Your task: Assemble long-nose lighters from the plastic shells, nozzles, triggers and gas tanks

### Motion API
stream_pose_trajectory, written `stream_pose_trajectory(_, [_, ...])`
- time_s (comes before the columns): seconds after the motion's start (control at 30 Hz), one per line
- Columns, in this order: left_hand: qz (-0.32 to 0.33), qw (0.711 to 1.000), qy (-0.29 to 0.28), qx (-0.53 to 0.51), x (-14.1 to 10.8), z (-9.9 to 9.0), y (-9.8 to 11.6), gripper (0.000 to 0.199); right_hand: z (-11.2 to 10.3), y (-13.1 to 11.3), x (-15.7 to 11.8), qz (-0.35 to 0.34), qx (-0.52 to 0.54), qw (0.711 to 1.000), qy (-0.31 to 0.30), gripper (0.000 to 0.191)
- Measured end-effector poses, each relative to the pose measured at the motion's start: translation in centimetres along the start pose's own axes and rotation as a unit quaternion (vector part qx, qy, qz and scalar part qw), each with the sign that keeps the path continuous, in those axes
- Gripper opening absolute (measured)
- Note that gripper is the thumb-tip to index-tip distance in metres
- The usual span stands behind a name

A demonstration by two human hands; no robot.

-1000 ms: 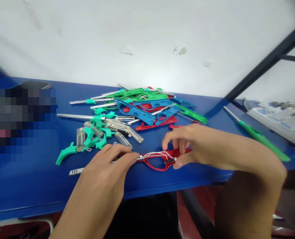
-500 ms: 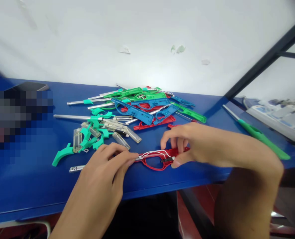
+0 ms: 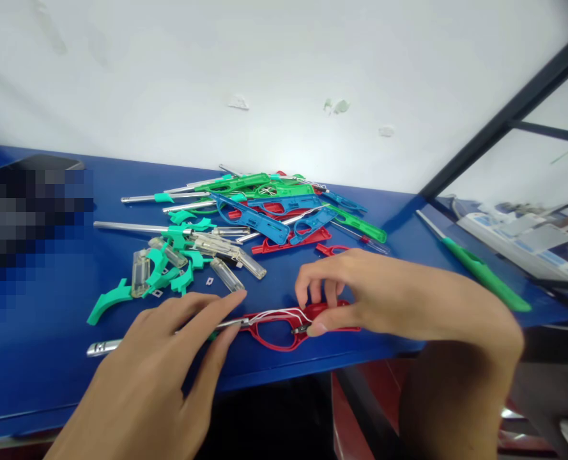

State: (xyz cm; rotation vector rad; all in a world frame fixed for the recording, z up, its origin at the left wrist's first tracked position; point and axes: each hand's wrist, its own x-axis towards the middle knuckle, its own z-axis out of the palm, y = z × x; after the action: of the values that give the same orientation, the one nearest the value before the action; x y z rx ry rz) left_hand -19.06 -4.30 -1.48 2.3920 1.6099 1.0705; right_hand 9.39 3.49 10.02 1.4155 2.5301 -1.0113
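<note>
A red half-shell of a long-reach lighter [image 3: 318, 309] lies near the table's front edge, its trigger loop showing between my hands. My left hand [image 3: 163, 364] is closed round its metal barrel, with thumb and forefinger pinching where barrel meets shell. The slotted barrel tip [image 3: 102, 347] sticks out left of that hand. White wires [image 3: 278, 312] run along the shell's top side. My right hand [image 3: 348, 291] is closed at the handle, its thumb against a small black igniter piece [image 3: 299, 330] beside the loop. The right fingertips partly hide the handle.
Behind my hands is a pile of green, blue [image 3: 259, 218] and red lighter shells with metal barrels. Clear fuel tanks [image 3: 226, 275] and teal plastic parts [image 3: 108, 300] lie left. A green lighter [image 3: 485, 271] lies right, near a black frame bar [image 3: 508, 121].
The red lighter and both hands have shifted left and slightly nearer the front edge. My left thumb and fingers look further apart, and more of the barrel tip shows. The camera view has shifted slightly.
</note>
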Motion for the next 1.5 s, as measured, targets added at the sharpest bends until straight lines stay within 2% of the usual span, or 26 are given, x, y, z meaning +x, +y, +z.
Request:
stream_pose_trajectory(0.07, [0.009, 0.999, 0.022, 0.026, 0.7, 0.4, 1.1, 0.037, 0.0, 0.1, 0.1, -0.013, 0.011, 1.000, -0.005, 0.026])
stream_pose_trajectory(0.13, [0.040, 0.999, 0.012, -0.009, 1.8, 0.8, 2.3, 0.030, 0.0, 0.3, 0.2, -0.021, 0.020, 1.000, -0.007, 0.025])
stream_pose_trajectory(0.27, [0.073, 0.996, -0.022, -0.034, 3.6, 1.0, 3.6, 0.039, 0.0, 0.3, 0.3, -0.019, 0.030, 0.999, -0.012, 0.025])
stream_pose_trajectory(0.37, [0.078, 0.996, -0.033, -0.039, 4.0, 0.9, 3.6, 0.040, 0.1, 0.1, 0.4, -0.016, 0.022, 1.000, -0.011, 0.023])
stream_pose_trajectory(0.53, [0.047, 0.996, -0.034, -0.069, 3.8, 1.0, 3.6, 0.036, 0.0, -0.4, 0.7, 0.001, 0.012, 1.000, -0.022, 0.021])
stream_pose_trajectory(0.7, [0.038, 0.996, -0.035, -0.074, 3.4, 1.4, 3.5, 0.031, -0.1, -0.5, 0.7, -0.013, -0.002, 1.000, -0.017, 0.019])
stream_pose_trajectory(0.97, [0.099, 0.994, -0.037, -0.030, 3.4, 1.8, 3.1, 0.038, -0.2, -0.3, 0.1, -0.022, 0.011, 1.000, -0.007, 0.010])
stream_pose_trajectory(1.17, [0.109, 0.993, -0.051, -0.004, 3.4, 1.7, 3.2, 0.041, -0.2, -0.4, -0.2, -0.052, -0.003, 0.998, 0.024, 0.028])
stream_pose_trajectory(1.3, [0.111, 0.993, -0.052, -0.002, 3.5, 1.7, 3.1, 0.036, -0.7, 0.7, -1.8, -0.047, 0.015, 0.999, 0.019, 0.027])
stream_pose_trajectory(1.33, [0.114, 0.992, -0.047, -0.003, 3.6, 1.7, 3.1, 0.037, -0.7, 1.0, -2.4, -0.042, 0.015, 0.999, 0.027, 0.026])
stream_pose_trajectory(1.4, [0.121, 0.992, -0.031, -0.005, 3.7, 1.7, 3.1, 0.041, -0.3, 1.4, -3.4, -0.024, -0.022, 0.995, 0.090, 0.022])
stream_pose_trajectory(1.5, [0.125, 0.992, -0.014, -0.008, 4.0, 1.7, 3.2, 0.047, 1.9, 1.1, -4.1, -0.033, -0.017, 0.990, 0.135, 0.023])
